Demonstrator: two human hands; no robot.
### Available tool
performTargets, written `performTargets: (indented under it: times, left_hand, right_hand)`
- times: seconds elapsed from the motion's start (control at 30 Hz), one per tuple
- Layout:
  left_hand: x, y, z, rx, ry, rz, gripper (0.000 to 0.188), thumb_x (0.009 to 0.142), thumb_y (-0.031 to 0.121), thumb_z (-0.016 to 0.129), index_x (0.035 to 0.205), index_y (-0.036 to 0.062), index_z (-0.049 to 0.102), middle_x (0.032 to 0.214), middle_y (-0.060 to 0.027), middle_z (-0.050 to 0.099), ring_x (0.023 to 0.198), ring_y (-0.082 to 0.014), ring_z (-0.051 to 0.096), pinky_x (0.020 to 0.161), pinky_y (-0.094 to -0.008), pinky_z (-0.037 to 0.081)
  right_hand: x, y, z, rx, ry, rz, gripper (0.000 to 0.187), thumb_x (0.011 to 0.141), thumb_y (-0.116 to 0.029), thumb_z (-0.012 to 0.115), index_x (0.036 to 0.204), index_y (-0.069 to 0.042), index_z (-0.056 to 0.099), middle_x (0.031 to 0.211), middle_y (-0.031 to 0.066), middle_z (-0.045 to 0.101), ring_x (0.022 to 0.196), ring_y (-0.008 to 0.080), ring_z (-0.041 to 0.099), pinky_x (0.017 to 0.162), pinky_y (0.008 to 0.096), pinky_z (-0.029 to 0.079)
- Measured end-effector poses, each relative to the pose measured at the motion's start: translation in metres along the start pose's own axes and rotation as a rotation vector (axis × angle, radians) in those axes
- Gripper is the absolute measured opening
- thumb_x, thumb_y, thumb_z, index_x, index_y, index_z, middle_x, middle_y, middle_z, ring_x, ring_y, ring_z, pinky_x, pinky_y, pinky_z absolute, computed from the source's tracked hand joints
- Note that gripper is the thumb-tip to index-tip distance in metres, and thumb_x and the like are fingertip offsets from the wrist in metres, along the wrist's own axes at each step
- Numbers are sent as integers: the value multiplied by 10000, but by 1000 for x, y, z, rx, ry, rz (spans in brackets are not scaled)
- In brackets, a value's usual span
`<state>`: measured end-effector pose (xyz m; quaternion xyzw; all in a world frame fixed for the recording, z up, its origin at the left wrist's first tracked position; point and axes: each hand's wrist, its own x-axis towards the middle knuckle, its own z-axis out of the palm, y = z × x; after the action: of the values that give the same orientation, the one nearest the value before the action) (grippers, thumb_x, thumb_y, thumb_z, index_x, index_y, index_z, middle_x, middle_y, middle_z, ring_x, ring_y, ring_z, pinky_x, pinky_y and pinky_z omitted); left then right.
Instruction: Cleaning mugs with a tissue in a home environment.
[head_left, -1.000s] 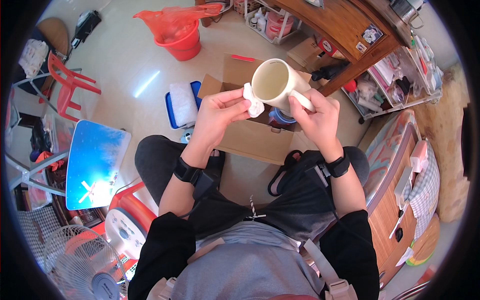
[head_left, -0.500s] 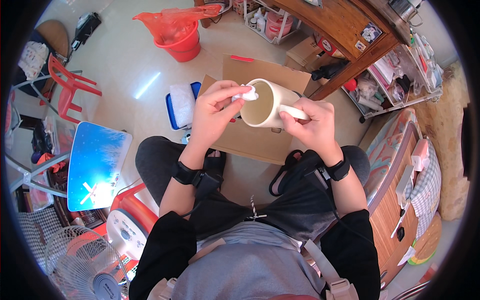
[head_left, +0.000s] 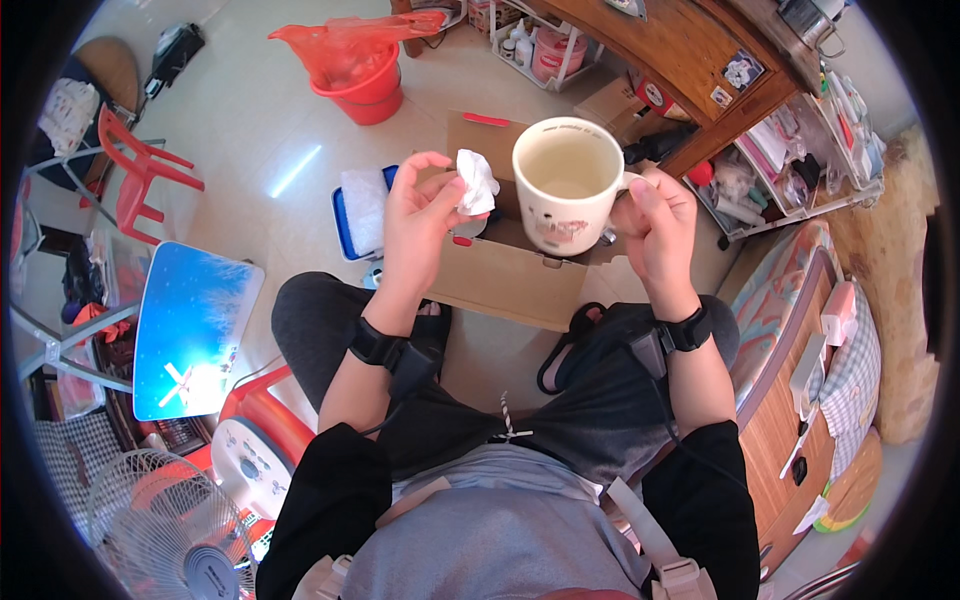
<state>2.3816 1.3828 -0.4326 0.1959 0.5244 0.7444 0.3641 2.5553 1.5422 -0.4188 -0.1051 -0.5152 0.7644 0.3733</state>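
My right hand (head_left: 657,220) grips the handle of a cream mug (head_left: 567,210) and holds it upright in front of me. A faded picture shows on the mug's outer side, and its inside looks bare and pale. To the left of the mug, my left hand (head_left: 425,205) pinches a crumpled white tissue (head_left: 476,184) between thumb and fingers. The tissue is apart from the mug. Beneath both hands an open cardboard box (head_left: 500,285) stands on the floor between my feet; its inside is partly hidden by the mug.
A blue tray (head_left: 345,230) with a white wrapped pack lies left of the box. Farther off stands a red bucket (head_left: 370,103) lined with a red bag. A wooden desk (head_left: 640,45) and a shelf rack fill the right; a small red chair (head_left: 140,180) and a fan (head_left: 165,520) are left.
The mug has turned from tilted toward the left to upright, showing its picture. My left hand has drawn the tissue away from the mug's rim.
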Motion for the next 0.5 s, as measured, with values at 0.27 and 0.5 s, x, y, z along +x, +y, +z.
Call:
performTargets:
  times: [0.27,0.5]
  left_hand:
    - [-10,-11,6,-75,-329,50,524,942,416,386,1265,4,428,1202,-46,500,1099,-143,476,936,-298,358]
    - [-14,-15,9,2,-332,-7,974,491,314,893,1260,4,381,1215,-84,500,1091,-160,506,909,-298,423]
  right_hand:
    - [-6,8,18,285,-32,281,282,901,-142,494,639,-75,416,496,-41,303,391,59,227,399,249,174]
    - [-10,13,23,292,-101,397,303,920,-149,475,637,-68,405,494,-43,301,394,54,227,398,251,164]
